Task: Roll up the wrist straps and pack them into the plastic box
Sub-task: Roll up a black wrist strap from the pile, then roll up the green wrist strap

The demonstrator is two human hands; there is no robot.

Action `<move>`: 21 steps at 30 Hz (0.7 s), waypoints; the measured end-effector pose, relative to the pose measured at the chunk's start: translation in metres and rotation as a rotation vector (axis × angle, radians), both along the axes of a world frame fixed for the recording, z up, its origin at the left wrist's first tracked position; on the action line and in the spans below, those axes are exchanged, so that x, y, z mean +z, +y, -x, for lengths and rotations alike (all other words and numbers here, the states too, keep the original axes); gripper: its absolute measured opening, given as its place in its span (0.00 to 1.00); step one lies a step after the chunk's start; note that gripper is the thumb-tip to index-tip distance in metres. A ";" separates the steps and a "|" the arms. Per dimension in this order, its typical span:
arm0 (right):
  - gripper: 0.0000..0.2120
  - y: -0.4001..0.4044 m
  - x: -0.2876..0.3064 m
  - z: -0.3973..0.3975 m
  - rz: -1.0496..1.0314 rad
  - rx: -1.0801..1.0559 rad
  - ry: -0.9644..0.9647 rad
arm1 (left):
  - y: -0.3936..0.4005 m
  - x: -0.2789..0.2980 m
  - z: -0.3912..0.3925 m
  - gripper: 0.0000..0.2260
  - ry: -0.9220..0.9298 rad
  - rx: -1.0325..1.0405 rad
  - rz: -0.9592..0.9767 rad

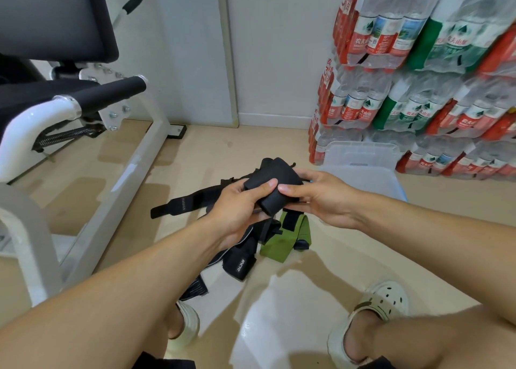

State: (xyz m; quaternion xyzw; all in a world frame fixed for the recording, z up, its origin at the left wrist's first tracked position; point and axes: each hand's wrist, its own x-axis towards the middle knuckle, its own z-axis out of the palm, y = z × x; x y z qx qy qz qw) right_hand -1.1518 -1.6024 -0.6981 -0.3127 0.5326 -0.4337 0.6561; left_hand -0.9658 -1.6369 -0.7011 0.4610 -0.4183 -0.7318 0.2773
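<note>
Both hands hold one black wrist strap (275, 189) above the floor, partly rolled into a thick bundle. My left hand (240, 209) grips its left end, thumb on top. My right hand (321, 195) grips the right side, thumb pressing the roll. Beneath the hands, several loose straps lie in a heap on the floor: a long black strap (181, 202) stretched to the left, a black strap with white lettering (240, 265), and a green strap (282, 240). The clear plastic box (377, 181) stands just behind my right hand, its lid (360, 152) leaning at the back.
A white exercise machine frame (122, 178) with black padded bars fills the left side. Stacked shrink-wrapped packs of water bottles (418, 89) rise at the right, behind the box. My feet in pale clogs (374, 315) rest on the beige floor (279, 298) near the heap.
</note>
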 end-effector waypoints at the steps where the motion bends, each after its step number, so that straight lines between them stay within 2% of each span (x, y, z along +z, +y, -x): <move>1: 0.22 0.001 -0.002 0.003 -0.003 -0.022 0.024 | -0.001 -0.001 0.003 0.17 -0.026 -0.033 -0.026; 6: 0.22 0.003 -0.018 0.030 -0.051 -0.137 0.137 | -0.004 -0.009 0.020 0.20 -0.240 -0.196 -0.049; 9: 0.30 0.005 -0.040 0.055 -0.138 -0.192 0.363 | -0.009 -0.016 0.030 0.24 -0.385 -0.238 0.032; 11: 0.34 0.005 -0.057 0.073 -0.211 -0.190 0.520 | -0.014 -0.023 0.035 0.22 -0.447 -0.253 0.091; 14: 0.30 -0.001 -0.082 0.092 -0.318 -0.129 0.735 | -0.020 -0.034 0.039 0.18 -0.524 -0.303 0.172; 16: 0.26 -0.007 -0.106 0.099 -0.395 -0.140 0.766 | -0.024 -0.041 0.042 0.22 -0.571 -0.340 0.223; 21: 0.23 -0.003 -0.199 0.110 -0.524 -0.347 0.584 | -0.028 -0.060 0.057 0.27 -0.705 -0.538 0.412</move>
